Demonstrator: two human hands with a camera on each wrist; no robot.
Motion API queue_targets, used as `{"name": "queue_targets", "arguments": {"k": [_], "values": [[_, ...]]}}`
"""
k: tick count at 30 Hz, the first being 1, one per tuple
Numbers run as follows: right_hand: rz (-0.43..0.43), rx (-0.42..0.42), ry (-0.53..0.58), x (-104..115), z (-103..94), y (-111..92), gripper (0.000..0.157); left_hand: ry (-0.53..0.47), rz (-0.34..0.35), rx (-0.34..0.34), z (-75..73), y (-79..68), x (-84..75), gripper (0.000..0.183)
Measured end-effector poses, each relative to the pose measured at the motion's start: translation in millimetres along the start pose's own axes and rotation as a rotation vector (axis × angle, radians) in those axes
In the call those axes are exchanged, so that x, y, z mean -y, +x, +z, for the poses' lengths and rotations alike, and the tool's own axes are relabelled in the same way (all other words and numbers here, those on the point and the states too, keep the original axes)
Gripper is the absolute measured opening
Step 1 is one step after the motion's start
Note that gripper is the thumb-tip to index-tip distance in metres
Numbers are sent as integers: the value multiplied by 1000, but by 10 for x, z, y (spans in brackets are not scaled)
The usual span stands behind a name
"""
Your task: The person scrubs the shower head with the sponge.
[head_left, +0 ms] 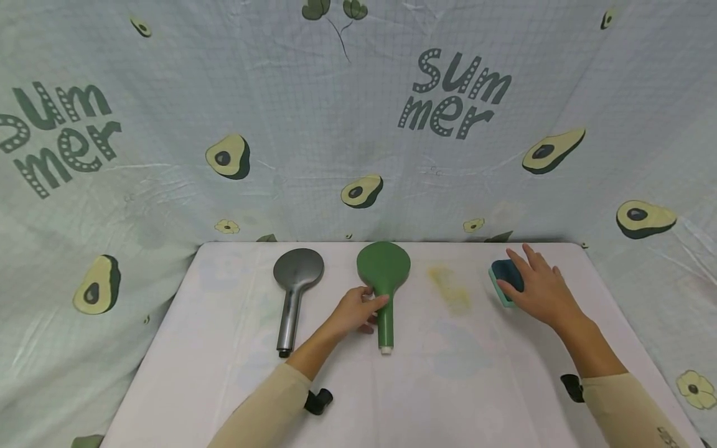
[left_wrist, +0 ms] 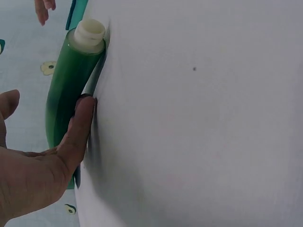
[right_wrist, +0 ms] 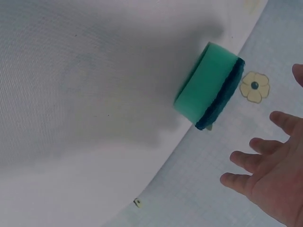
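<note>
Left grip [head_left: 353, 310] is spread at the green shower head [head_left: 383, 267], contact hard to judge; a grey shower head [head_left: 299, 269] lies left of it; right of the green one, the right grip [head_left: 541, 293] spreads over a sponge [head_left: 506, 274].

The green shower head [head_left: 383, 264] has a white tip [head_left: 386, 350]; at its nine o'clock, the grey shower head [head_left: 299, 269] has a black end [head_left: 284, 353]. At three o'clock, a yellow smear [head_left: 456, 298] marks the whitish table [head_left: 196, 361], and farther out the turquoise sponge [right_wrist: 206, 82] carries a dark teal layer [right_wrist: 222, 96]. At twelve, the pale cloth [head_left: 302, 112] shows yellow-and-green avocados [head_left: 224, 157], yellow flowers [head_left: 227, 226] and dotted grey-green "summer" lettering [head_left: 442, 116]. Both sleeves [head_left: 269, 404] are beige.
</note>
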State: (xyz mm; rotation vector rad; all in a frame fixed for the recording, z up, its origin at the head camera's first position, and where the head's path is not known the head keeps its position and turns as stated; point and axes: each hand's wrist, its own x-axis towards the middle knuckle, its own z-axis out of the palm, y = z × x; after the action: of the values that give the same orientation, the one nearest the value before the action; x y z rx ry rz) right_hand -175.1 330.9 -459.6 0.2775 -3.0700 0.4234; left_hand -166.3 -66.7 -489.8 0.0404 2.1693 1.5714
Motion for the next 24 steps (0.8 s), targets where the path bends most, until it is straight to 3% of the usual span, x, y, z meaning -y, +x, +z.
{"name": "queue_targets", "arguments": {"k": [13, 24], "values": [[50, 69, -12, -123, 63, 38, 79, -102, -141, -63, 116, 24, -73, 50], [73, 84, 29, -156, 124, 97, 84, -126, -77, -61, 171, -13, -81, 46]]}}
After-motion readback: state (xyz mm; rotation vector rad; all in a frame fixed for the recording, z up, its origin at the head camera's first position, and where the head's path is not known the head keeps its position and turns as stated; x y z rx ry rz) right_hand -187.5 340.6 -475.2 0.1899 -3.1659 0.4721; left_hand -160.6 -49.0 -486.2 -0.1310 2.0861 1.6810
